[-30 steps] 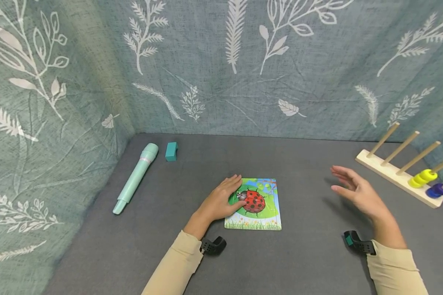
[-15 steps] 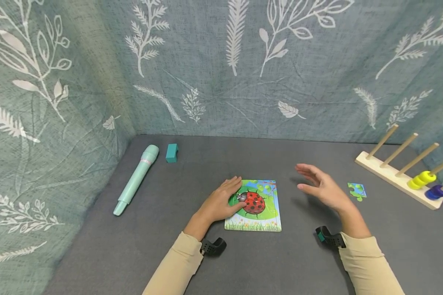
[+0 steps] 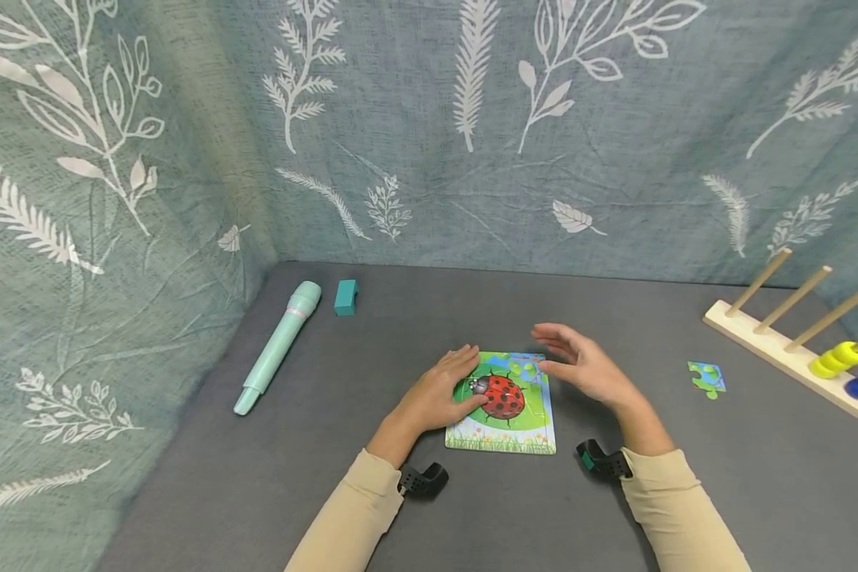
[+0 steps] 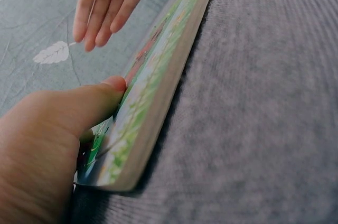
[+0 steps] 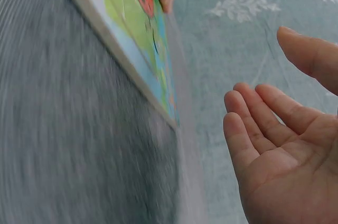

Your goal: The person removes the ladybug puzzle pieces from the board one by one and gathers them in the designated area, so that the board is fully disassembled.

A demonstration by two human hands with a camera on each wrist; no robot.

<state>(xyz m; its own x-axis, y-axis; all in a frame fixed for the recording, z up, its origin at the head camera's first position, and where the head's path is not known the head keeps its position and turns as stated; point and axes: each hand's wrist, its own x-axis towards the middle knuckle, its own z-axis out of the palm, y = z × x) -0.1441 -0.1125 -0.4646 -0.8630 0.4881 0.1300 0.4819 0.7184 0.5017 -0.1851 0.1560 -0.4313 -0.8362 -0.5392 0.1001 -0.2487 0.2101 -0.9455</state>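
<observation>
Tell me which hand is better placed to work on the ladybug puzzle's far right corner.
Probably the right hand: it is open, empty and right by that corner. The left hand rests on the left side of the ladybug puzzle.

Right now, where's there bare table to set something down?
Free: between the mint microphone-shaped toy and left hand; behind the ladybird puzzle, right of the teal block; between right hand and loose puzzle piece. Crowded: the puzzle, with both hands there, and the far right, under the pegged rack.
</observation>
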